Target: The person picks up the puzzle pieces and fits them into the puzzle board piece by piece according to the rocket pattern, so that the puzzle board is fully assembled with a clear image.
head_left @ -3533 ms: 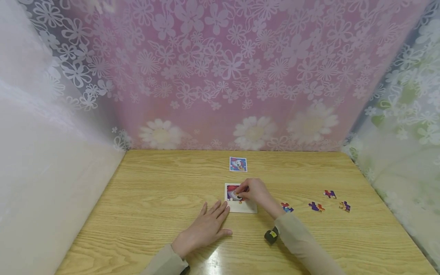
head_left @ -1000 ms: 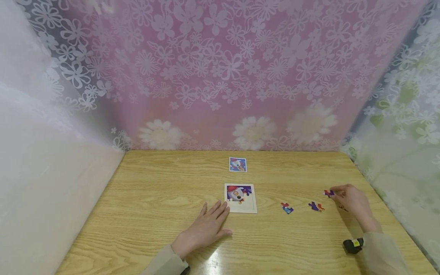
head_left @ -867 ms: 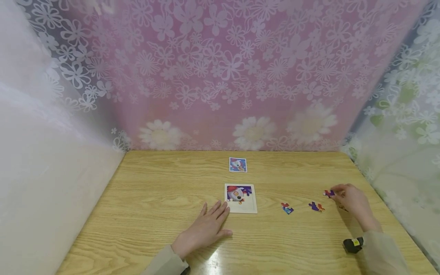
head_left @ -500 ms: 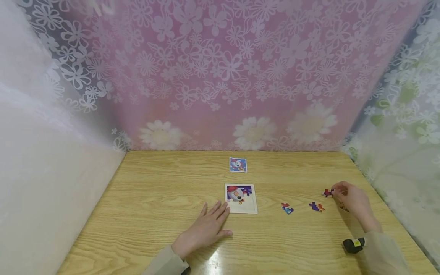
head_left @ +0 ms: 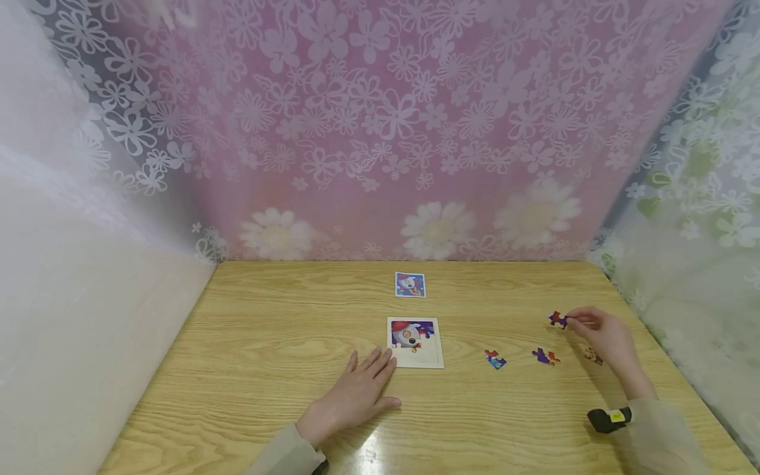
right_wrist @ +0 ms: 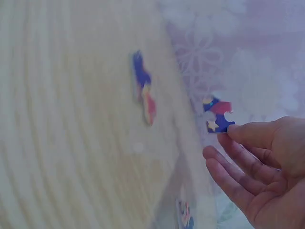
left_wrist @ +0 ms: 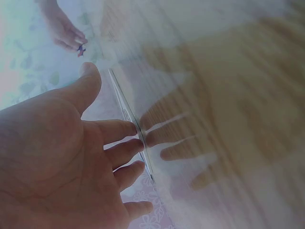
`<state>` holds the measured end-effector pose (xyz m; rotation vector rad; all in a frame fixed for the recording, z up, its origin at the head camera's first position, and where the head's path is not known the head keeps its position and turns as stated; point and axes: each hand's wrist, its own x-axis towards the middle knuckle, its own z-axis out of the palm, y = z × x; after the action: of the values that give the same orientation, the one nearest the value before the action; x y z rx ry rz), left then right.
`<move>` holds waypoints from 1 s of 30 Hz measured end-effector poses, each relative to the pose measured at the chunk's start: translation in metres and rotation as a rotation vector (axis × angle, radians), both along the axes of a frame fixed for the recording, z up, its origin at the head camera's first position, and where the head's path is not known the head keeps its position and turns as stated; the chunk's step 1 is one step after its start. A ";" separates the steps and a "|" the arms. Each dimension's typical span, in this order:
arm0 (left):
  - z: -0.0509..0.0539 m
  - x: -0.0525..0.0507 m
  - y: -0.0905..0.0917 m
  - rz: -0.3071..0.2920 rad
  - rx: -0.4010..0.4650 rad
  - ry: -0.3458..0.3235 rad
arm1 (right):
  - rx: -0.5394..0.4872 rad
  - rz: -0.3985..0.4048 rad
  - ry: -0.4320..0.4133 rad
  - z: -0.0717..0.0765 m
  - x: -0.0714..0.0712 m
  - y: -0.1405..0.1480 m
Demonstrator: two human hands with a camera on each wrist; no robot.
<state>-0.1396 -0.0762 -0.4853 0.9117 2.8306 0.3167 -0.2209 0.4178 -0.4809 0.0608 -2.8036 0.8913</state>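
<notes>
Between thumb and fingertips my right hand (head_left: 605, 336) pinches a red and purple jigsaw piece (head_left: 557, 320), held above the table. The right wrist view shows that piece (right_wrist: 219, 115) by its edge, with a yellow star on it. My left hand (head_left: 356, 392) lies flat with straight fingers, their tips at the lower left edge of a white puzzle tray (head_left: 418, 358). Joined pieces (head_left: 406, 334) fill the tray's upper left part and show a white face with a red top; bare white tray shows below and right of them.
Loose jigsaw pieces lie right of the tray: a red and blue one (head_left: 495, 359), a purple and orange one (head_left: 545, 357) and a brownish one (head_left: 594, 356) beside my right hand. Behind the tray lies a small picture card (head_left: 410, 285). Flowered curtains enclose the wooden table (head_left: 285, 330).
My right hand went from the tray to the loose pieces at the right and took the red and purple piece. It is now lifted slightly up and left. My left hand stayed put.
</notes>
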 end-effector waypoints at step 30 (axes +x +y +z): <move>0.000 -0.001 0.000 -0.005 -0.002 -0.003 | -0.507 0.198 -0.074 0.012 -0.022 -0.092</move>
<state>-0.1404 -0.0762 -0.4855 0.9168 2.8253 0.3143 -0.2433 0.3259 -0.4687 0.2348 -2.5747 1.6515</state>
